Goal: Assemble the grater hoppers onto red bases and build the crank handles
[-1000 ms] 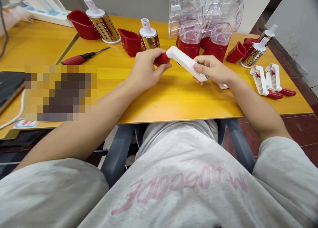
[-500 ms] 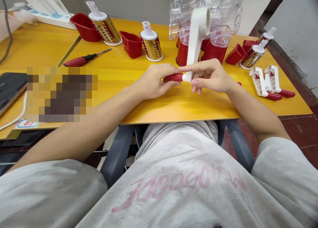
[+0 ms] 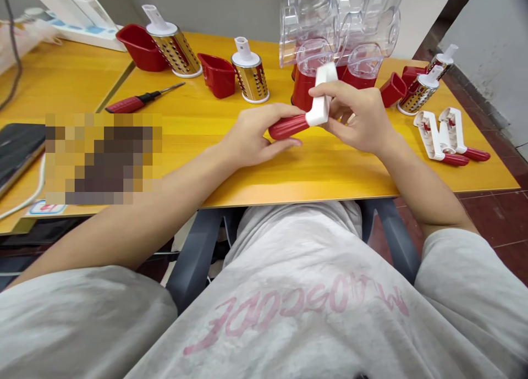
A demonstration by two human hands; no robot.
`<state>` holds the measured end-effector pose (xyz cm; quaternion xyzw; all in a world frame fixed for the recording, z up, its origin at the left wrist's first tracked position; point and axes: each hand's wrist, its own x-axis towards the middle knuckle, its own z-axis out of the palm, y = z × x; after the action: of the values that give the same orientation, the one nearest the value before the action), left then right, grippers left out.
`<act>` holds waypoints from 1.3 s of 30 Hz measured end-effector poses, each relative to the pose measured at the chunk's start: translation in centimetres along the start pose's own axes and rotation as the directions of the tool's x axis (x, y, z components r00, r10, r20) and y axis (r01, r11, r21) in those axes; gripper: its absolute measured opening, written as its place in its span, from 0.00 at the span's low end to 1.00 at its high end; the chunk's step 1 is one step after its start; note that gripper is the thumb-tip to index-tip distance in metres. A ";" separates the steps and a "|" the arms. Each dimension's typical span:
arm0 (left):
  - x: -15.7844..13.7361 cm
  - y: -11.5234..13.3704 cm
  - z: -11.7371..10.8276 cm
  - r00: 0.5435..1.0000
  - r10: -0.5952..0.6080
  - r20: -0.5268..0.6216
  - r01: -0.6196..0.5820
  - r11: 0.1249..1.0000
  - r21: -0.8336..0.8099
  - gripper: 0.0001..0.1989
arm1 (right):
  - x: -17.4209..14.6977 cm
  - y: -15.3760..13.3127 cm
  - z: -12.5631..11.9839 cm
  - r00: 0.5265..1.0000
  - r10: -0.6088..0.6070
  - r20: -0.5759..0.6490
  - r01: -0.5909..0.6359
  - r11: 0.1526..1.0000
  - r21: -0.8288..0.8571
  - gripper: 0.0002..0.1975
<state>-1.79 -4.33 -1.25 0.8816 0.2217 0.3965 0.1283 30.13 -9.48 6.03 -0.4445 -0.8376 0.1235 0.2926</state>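
Between my hands, above the near part of the table, is a white crank handle (image 3: 319, 108) with a ribbed red grip. My left hand (image 3: 254, 134) is closed round the red grip, thumb below and fingers above. My right hand (image 3: 361, 115) pinches the white arm of the crank, its other fingers curled behind it. Just beyond stand clear plastic grater housings (image 3: 309, 16) on red bases (image 3: 304, 87). Off to the right, two more crank handles (image 3: 431, 137) lie on the table.
Grater drums (image 3: 251, 76) and red pushers (image 3: 217, 75) stand along the back. A red and black screwdriver (image 3: 134, 101) lies at the left, with a dark phone-like slab (image 3: 20, 148) at the far left. More drums (image 3: 418, 95) stand at the right. The table's front edge (image 3: 297, 202) runs before me.
The crank's white arm has swung down from upright and turned between my hands. My right hand has gone from a pointing finger and loose thumb to a grip on the arm.
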 end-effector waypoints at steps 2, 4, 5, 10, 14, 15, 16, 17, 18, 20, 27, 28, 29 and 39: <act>0.1 0.4 0.2 0.997 0.014 0.073 -0.008 0.996 -0.088 0.49 | 0.0 0.0 -1.0 0.999 -0.028 0.028 0.025 0.994 0.106 0.32; 0.2 0.3 0.4 0.995 0.021 0.097 -0.004 0.985 -0.174 0.54 | 0.1 0.4 -2.2 0.999 -0.049 0.017 0.044 0.969 0.242 0.35; 0.2 0.1 0.4 0.996 0.017 0.087 0.001 0.979 -0.206 0.53 | 0.1 0.7 -2.8 0.999 -0.040 0.004 0.037 0.951 0.306 0.37; 0.3 -1.0 0.3 0.993 -0.098 0.069 0.112 0.964 -0.240 0.42 | 0.4 2.4 -5.0 0.999 0.034 0.016 -0.036 0.768 0.639 0.46; 0.4 -0.8 0.2 0.970 -0.179 0.164 0.213 0.952 -0.219 0.34 | 0.8 2.1 -5.6 0.987 0.158 -0.011 -0.100 0.679 0.727 0.37; 0.4 -0.6 0.1 0.963 -0.186 0.195 0.228 0.949 -0.218 0.32 | 0.7 1.8 -6.0 0.978 0.198 -0.058 -0.098 0.694 0.713 0.37; 0.5 -0.3 0.1 0.956 -0.187 0.226 0.238 0.946 -0.222 0.29 | 0.5 1.5 -6.5 0.968 0.223 -0.113 -0.083 0.714 0.695 0.38; 0.5 -0.1 0.1 0.950 -0.183 0.254 0.243 0.942 -0.230 0.26 | 0.0 1.2 -7.3 0.958 0.227 -0.174 -0.054 0.740 0.671 0.40; 0.6 0.1 0.1 0.945 -0.177 0.277 0.246 0.939 -0.239 0.24 | -0.6 0.9 -8.2 0.941 0.204 -0.271 0.020 0.765 0.643 0.42; 0.6 0.3 0.3 0.938 -0.166 0.305 0.248 0.936 -0.251 0.21 | -2.4 0.7 -10.6 0.952 0.123 -0.280 0.043 0.852 0.521 0.45; 0.4 -0.1 1.4 0.933 -0.126 0.336 0.200 0.960 -0.195 0.15 | -8.0 2.0 -14.6 0.935 0.343 -0.095 -0.356 0.905 -0.235 0.32; 0.4 -0.2 1.4 0.933 -0.117 0.342 0.185 0.967 -0.176 0.15 | -8.2 2.5 -14.3 0.913 0.400 -0.082 -0.405 0.863 -0.303 0.34; 0.4 -0.2 1.4 0.930 -0.110 0.350 0.173 0.973 -0.155 0.15 | -8.5 3.0 -13.9 0.894 0.443 -0.073 -0.438 0.825 -0.357 0.36; 5.7 0.7 2.0 0.872 -0.227 0.433 0.189 0.973 0.130 0.45 | -8.7 5.7 -9.8 0.894 0.417 0.161 -0.308 0.836 -0.455 0.34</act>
<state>3.25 -2.25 1.35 0.9244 0.2963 0.1585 0.1806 43.57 -13.87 7.85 -0.6286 -0.7743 0.0507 0.0520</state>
